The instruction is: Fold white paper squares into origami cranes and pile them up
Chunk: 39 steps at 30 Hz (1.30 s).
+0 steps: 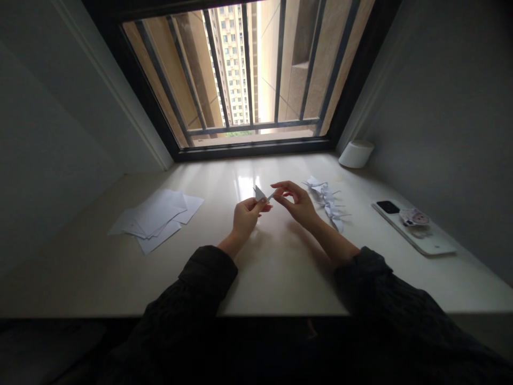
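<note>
A small white paper crane [259, 193] is held up over the middle of the white sill, one pointed flap standing upright. My left hand [245, 218] is closed around its lower part, with the thumb on top. From the other side, my right hand [295, 203] pinches the narrow strip of the same paper between thumb and fingers. Those fingers partly cover the strip's end. Just beyond my right hand lie several finished-looking paper cranes [329, 204], bunched in a row with their thin points sticking out.
Loose sheets of white paper [160, 211] overlap on the left side of the sill [272, 278]. On the right lies a white phone [430, 243] with a round grip on its back. A white cylindrical object [356, 154] stands at the back right, near the barred window [256, 155].
</note>
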Each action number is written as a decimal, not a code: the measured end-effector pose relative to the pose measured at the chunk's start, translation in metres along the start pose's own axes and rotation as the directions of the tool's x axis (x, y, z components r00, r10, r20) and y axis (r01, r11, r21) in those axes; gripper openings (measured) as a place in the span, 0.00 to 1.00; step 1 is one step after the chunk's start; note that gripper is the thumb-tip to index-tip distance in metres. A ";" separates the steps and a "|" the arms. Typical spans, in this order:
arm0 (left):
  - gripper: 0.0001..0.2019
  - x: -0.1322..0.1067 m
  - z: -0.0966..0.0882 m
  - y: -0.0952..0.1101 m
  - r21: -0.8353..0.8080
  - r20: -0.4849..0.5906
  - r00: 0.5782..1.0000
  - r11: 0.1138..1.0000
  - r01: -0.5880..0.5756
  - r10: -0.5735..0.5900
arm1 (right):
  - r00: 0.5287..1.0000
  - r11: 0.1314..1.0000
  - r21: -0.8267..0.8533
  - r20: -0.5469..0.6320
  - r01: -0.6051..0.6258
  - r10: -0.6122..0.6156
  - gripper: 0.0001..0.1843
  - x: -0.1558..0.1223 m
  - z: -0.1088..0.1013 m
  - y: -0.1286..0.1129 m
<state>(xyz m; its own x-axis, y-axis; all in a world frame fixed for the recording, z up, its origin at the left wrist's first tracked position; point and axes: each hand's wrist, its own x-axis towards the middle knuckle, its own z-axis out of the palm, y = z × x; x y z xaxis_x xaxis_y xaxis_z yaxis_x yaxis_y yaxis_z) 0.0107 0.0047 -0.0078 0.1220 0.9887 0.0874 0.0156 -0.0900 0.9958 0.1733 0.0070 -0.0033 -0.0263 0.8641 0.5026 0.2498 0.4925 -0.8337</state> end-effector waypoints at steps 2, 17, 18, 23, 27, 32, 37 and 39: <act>0.18 0.000 0.000 0.000 0.011 -0.001 1.000 1.000 -0.007 0.007 | 1.000 1.000 -0.023 0.009 0.016 -0.015 0.10 0.000 0.000 0.000; 0.18 0.000 0.000 0.001 0.054 0.000 1.000 0.998 -0.021 0.021 | 0.985 0.963 -0.231 -0.067 0.140 -0.159 0.04 -0.003 0.000 0.001; 0.18 0.000 0.000 0.001 0.051 -0.001 1.000 0.999 -0.018 0.018 | 0.983 0.959 -0.243 -0.073 0.145 -0.168 0.04 -0.003 0.000 0.001; 0.18 0.000 0.000 0.000 0.028 0.005 1.000 1.000 -0.009 0.009 | 0.976 0.946 -0.283 -0.097 0.158 -0.193 0.04 -0.004 0.002 0.000; 0.18 0.000 0.000 -0.001 0.017 0.007 1.000 1.000 0.001 -0.001 | 0.973 0.937 -0.318 -0.126 0.145 -0.193 0.04 -0.005 0.002 -0.002; 0.18 0.001 0.000 -0.001 0.015 0.004 1.000 1.000 0.002 -0.002 | 0.969 0.937 -0.322 -0.158 0.134 -0.193 0.04 -0.006 0.003 -0.004; 0.18 0.002 -0.001 -0.003 0.012 0.001 1.000 1.000 -0.007 0.007 | 0.964 0.948 -0.287 -0.182 0.137 -0.194 0.04 -0.004 0.002 0.000; 0.17 0.002 -0.002 -0.003 0.012 0.001 1.000 1.000 -0.006 0.006 | 0.962 0.946 -0.291 -0.185 0.142 -0.202 0.04 -0.003 0.001 0.001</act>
<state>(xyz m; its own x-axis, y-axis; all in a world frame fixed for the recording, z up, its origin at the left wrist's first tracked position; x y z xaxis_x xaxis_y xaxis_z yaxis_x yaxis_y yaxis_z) 0.0093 0.0071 -0.0109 0.1233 0.9880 0.0935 0.0267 -0.0975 0.9949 0.1725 0.0048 -0.0057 0.1030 0.7129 0.6937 0.5140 0.5589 -0.6507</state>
